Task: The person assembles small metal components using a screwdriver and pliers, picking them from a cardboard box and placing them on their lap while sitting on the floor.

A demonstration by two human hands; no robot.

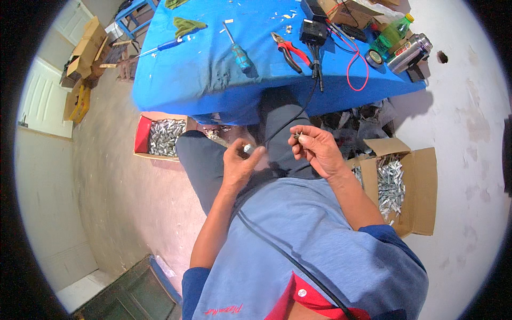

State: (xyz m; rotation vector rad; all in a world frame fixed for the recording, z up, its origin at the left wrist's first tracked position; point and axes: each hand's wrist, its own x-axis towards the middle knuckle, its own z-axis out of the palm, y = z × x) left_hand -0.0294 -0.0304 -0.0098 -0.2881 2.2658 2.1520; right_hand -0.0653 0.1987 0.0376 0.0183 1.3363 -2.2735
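Above my lap, my left hand (238, 164) is closed round a small white-and-silver part (247, 149), its end showing between thumb and fingers. To its right, my right hand (321, 151) pinches a tiny dark piece (297, 136) between thumb and forefinger; its kind is too small to make out. The two hands are apart, both in front of the blue-covered table (176, 80). Left of my knee stands a red-sided box (143, 136) full of small silver metal parts (166, 136). An open cardboard box (424, 186) on the right holds many similar silver pieces (391, 186).
On the table lie a teal-handled screwdriver (242, 57), a blue screwdriver (169, 44), red-handled pliers (290, 52), a green glove (188, 25) and a black adapter (313, 32) with cables. A green bottle (392, 33) and a steel flask (409, 53) occupy the right corner.
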